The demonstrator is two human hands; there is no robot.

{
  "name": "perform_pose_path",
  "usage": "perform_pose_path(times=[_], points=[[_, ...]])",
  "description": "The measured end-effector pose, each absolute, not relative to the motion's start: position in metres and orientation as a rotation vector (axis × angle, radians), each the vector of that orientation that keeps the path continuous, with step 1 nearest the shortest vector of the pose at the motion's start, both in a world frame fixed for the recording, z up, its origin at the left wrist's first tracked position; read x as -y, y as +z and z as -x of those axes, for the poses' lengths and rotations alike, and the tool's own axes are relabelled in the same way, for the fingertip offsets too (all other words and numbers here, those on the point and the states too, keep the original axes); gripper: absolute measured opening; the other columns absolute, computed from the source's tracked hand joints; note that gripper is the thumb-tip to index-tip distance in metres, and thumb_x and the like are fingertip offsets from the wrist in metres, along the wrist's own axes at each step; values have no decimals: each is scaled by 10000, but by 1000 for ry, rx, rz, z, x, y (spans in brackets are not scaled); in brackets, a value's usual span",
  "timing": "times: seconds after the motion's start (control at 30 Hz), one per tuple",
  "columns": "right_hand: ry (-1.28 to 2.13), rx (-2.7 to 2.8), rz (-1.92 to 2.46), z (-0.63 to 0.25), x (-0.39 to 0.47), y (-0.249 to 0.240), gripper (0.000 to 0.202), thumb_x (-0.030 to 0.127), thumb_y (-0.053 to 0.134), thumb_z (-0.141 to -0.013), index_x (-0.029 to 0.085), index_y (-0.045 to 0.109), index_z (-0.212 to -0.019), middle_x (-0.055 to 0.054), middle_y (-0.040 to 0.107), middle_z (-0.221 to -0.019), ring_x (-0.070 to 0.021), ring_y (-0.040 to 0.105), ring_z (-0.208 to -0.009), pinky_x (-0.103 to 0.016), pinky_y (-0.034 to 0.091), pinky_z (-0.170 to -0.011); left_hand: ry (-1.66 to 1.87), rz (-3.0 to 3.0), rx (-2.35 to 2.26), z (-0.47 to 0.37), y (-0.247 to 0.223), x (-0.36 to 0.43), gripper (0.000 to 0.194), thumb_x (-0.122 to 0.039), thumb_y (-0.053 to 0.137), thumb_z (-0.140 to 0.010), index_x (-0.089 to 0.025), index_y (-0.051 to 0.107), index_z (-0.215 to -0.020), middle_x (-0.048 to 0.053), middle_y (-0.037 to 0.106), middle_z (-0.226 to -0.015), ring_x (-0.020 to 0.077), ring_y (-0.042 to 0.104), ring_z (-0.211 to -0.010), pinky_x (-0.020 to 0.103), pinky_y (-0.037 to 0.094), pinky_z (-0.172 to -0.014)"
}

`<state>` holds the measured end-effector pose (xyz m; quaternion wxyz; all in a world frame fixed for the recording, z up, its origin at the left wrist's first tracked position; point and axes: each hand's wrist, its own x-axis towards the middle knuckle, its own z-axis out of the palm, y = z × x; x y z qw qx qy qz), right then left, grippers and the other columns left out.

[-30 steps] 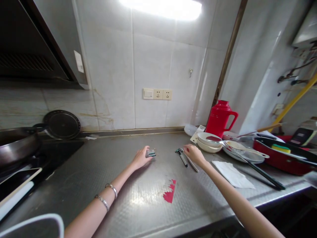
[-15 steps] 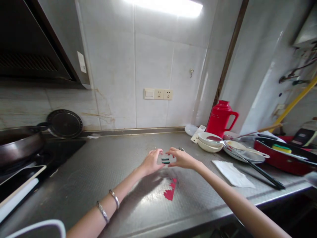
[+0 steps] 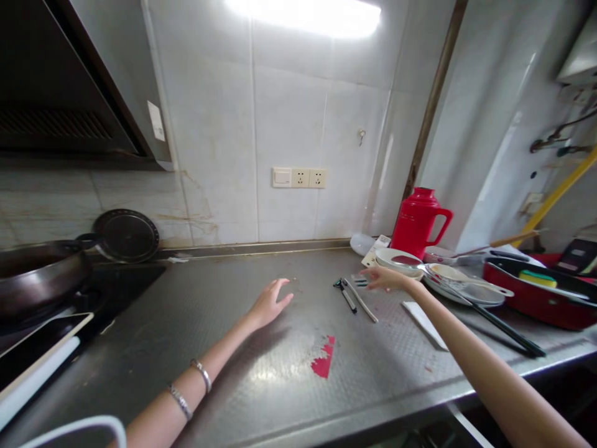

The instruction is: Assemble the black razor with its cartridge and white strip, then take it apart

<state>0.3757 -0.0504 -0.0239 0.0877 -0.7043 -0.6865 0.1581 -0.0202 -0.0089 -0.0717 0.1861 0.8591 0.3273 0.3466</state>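
Observation:
My right hand (image 3: pixel 385 279) is over the counter near the bowls, its fingers closed on the edge of a small clear plastic pack (image 3: pixel 359 282) with dark strips inside. What the strips are is too small to tell, though they resemble razor heads. Just left of it lies a razor (image 3: pixel 346 297) with a dark head and a grey and black handle. Beside the razor is a slim pale grey stick (image 3: pixel 362 302). My left hand (image 3: pixel 269 305) hovers above the bare metal to the left, thumb and fingers apart, holding nothing. Two silver bracelets (image 3: pixel 191 389) circle that wrist.
A torn red patch (image 3: pixel 323 358) marks the steel counter (image 3: pixel 261 386). To the right are a red thermos (image 3: pixel 417 221), stacked bowls (image 3: pixel 396 258), a white tissue (image 3: pixel 424 325) and a red pan (image 3: pixel 536 298). A pot (image 3: pixel 41 274) stands on the stove at left.
My hands have parted. The right hand has carried the clear pack to the right, toward the bowls. My left hand has let go and drawn back left, which uncovers the razor and stick.

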Motion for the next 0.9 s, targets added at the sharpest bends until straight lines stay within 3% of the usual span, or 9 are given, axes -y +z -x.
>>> perform_pose_path(times=[0.17,0.3,0.67,0.9], points=[[696,1901,2270,-399,50,-36,679,320,697,-568,215,545,-1221,-122,581,-1007,-187,581,-652,-256,467,-461,1027,-2311,-991,27,-77,-2,293,-354,432,-843,-202,515,-1079,75,588,-1133,194,519,-1091,361,380,-970],[747,1889,2247,-400,48,-41,668,330,720,-530,240,583,-1178,-103,598,-926,-191,586,-635,-251,469,-444,1071,-2270,-1017,30,-81,-7,274,-351,434,-839,-194,531,-1041,70,608,-1095,191,539,-1056,354,398,-948],[886,1904,2197,-402,48,-50,636,292,681,-587,289,541,-1207,-38,629,-739,-206,615,-680,-230,450,-452,1091,-2231,-1047,38,-83,-13,256,-344,431,-838,-185,548,-1002,72,622,-1059,185,552,-1028,341,401,-937],[845,1819,2169,-402,51,-52,792,355,697,-594,263,400,-1323,-31,630,-745,-158,583,-591,-226,445,-455,1112,-2214,-1088,45,-86,-19,237,-341,448,-820,-202,562,-975,57,631,-1026,184,555,-1011,345,405,-934]])
